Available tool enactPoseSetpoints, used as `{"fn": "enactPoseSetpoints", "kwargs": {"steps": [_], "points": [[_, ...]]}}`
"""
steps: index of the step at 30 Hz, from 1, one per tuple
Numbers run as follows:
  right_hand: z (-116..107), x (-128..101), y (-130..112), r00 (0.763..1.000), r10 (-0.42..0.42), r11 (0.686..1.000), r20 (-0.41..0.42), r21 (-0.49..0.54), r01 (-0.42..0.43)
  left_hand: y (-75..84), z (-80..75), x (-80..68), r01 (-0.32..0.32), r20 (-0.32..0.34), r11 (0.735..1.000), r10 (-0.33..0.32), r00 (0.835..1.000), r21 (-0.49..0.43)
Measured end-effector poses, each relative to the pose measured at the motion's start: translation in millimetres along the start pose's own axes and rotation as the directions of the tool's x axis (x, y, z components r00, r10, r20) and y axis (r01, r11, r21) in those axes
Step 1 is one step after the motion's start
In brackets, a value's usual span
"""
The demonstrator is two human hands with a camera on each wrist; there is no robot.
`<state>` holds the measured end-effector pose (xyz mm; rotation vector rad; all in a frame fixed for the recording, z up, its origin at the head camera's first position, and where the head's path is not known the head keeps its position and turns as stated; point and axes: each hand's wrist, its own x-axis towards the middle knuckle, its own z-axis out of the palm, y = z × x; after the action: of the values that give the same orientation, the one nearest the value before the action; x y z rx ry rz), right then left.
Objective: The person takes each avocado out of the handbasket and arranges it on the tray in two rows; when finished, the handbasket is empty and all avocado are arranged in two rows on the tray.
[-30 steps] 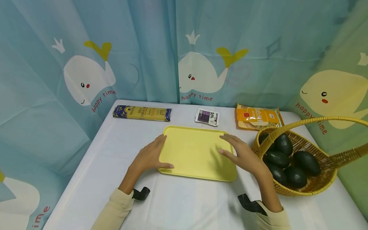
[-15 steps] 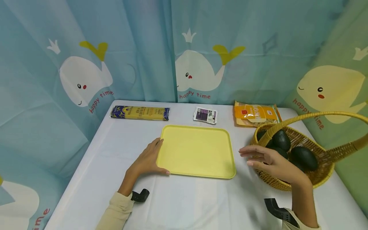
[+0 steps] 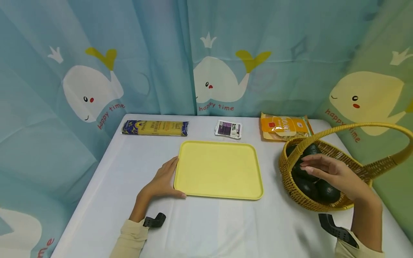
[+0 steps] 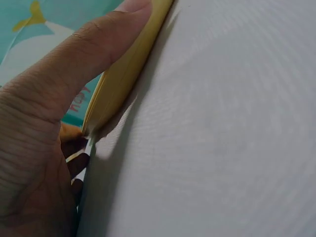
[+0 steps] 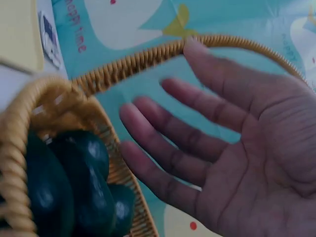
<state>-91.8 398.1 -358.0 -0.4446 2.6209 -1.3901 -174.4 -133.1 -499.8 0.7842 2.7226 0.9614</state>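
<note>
My left hand (image 3: 163, 180) is at the near left corner of a yellow rectangular tray (image 3: 219, 170). Its fingers lie along the tray's left side and its thumb touches the near rim. In the left wrist view, the thumb (image 4: 94, 49) rests across the tray's yellow edge (image 4: 126, 76). Over a wicker basket (image 3: 290, 191) hangs my right hand (image 3: 338, 176), holding nothing. Several dark green avocados (image 3: 327, 191) lie in the basket, some hidden behind this hand. The right wrist view has its fingers spread and loosely bent, apart from the avocados (image 5: 81, 182).
Along the table's back edge lie a long yellow-and-blue packet (image 3: 155, 128), a small white-and-purple sachet (image 3: 228, 129) and an orange food bag (image 3: 285, 127). The basket's tall handle (image 3: 355, 125) arches over its right part. A whale-print curtain (image 3: 155, 61) surrounds the white table (image 3: 213, 225).
My right hand has moved from above the tray's right side to the right, over the basket. The left hand has stayed by the tray's left corner. The head view has shifted slightly.
</note>
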Motion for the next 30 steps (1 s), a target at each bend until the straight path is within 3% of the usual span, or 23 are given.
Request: {"fn": "enactPoseSetpoints", "kwargs": {"steps": [7,14,22,24,30], "points": [[-23.6,12.6,23.2,0.982,0.134,0.989,-0.130,-0.041,-0.140,-8.3,-3.0,-7.8,0.008,-0.005,1.000,-0.008,1.000,0.002],[-38.4,26.2,44.5,0.946,0.227,0.973,-0.232,0.089,-0.212,-9.6,-8.1,-9.7,0.029,0.030,0.999,-0.028,0.999,-0.018],[-49.5,34.8,58.1,0.887,0.340,0.937,-0.312,0.196,-0.290,-9.1,-9.8,-5.5,0.022,0.034,1.000,-0.021,0.999,-0.021],[-50.8,35.8,62.5,0.883,0.342,0.937,-0.321,0.182,-0.297,-9.8,-9.2,-4.9,0.026,0.035,0.999,-0.025,0.999,-0.018],[-55.9,39.2,74.0,0.902,0.318,0.948,-0.291,0.116,-0.297,-11.0,-9.1,-4.5,0.028,0.036,0.999,-0.027,0.999,-0.028]]}}
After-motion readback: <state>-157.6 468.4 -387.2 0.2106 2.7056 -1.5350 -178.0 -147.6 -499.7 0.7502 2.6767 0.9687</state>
